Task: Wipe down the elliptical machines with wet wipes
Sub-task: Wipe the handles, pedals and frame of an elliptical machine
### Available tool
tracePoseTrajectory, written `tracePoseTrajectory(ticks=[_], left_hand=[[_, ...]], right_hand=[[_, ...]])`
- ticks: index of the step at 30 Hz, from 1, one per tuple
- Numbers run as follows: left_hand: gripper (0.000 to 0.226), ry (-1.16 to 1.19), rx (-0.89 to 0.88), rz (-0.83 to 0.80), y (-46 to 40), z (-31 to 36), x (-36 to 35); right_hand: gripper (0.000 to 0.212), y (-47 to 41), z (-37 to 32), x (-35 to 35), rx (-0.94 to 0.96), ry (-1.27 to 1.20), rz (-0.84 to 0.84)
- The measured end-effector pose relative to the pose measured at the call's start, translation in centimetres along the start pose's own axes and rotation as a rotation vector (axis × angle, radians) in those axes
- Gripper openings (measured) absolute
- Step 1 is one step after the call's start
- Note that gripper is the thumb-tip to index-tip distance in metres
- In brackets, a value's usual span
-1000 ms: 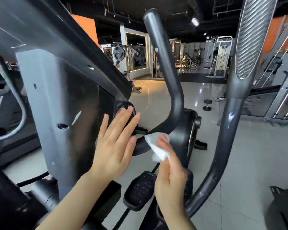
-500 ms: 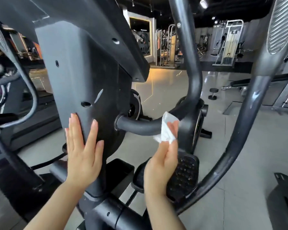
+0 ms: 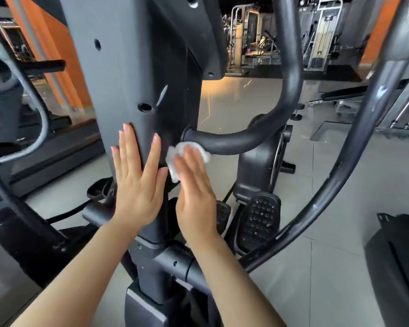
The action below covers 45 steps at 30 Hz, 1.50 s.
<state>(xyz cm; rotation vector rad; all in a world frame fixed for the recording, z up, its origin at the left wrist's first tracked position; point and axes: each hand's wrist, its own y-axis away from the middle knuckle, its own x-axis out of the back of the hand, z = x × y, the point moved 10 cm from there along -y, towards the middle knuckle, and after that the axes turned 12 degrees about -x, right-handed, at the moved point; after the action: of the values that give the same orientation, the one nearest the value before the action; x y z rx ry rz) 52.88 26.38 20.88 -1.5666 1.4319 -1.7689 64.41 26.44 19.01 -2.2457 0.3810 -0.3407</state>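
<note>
The dark grey elliptical machine's upright column fills the middle of the view. My left hand lies flat against the column with straight fingers. Just to its right, my right hand presses a crumpled white wet wipe against the column's right edge with straight fingers, right below the point where the curved black handlebar joins the column. The wipe sticks out above and left of my fingertips.
A long curved swing arm crosses the right side. Black studded pedals sit low behind my right hand. Another machine stands at the left, weight machines at the back, and a dark object sits on the grey tiled floor at the right.
My right hand has carried the wipe left from the curved handlebar to the column's edge. My left hand stays flat on the column. The view has shifted lower and closer.
</note>
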Motion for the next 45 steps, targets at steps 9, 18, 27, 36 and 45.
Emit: tracePoseTrajectory(ticks=[9,18,27,36,45], left_hand=[[0.052,0.017,-0.032,0.070,0.5,-0.6,0.2],[0.050,0.005,-0.038,0.079,0.6,-0.4,0.2],[0.056,0.055,0.125,0.096,0.3,0.4,0.8],[0.050,0.026,-0.116,0.303,-11.6,9.7,5.2],[0.050,-0.112,-0.424,0.333,-25.8,18.1,5.8]], right_hand=[[0.034,-4.0,-4.5,-0.5,0.927,0.862,-0.364],[0.026,-2.7,-0.2,4.1,1.470,1.166,-0.713],[0.022,-9.6,1.9,13.5,0.993,1.142,-0.713],[0.041,-18.2,-8.6,16.3,1.078,0.964,-0.287],[0.022,-36.6,-13.5,24.2,0.794,1.283,-0.121]])
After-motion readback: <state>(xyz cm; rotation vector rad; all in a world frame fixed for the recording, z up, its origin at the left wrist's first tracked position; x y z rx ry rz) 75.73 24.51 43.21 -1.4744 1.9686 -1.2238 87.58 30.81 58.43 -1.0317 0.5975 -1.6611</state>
